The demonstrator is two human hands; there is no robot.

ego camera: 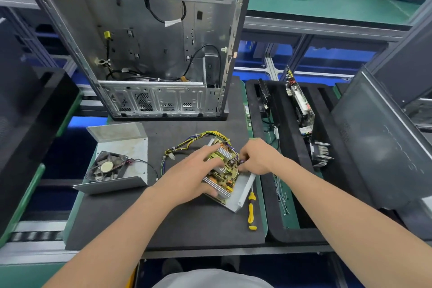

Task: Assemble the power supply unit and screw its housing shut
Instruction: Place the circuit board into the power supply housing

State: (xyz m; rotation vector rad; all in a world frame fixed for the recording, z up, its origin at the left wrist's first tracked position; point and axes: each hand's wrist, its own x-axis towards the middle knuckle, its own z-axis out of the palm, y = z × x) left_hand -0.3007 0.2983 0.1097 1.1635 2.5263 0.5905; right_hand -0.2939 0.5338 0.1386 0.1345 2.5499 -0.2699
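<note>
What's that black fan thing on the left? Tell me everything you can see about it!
The fan is square and looks like black plastic. Its dusty blades sit around a hub with a round pale sticker. It lies inside a bent grey metal cover on the dark mat, hub facing up. A thin dark wire runs from its right corner and curves away to the right. Only the cover and wire are seen touching it.

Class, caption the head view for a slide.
Left hand grips the circuit board in its housing base, right hand pinches its edge; fan cover, yellow screwdriver beside.
</note>
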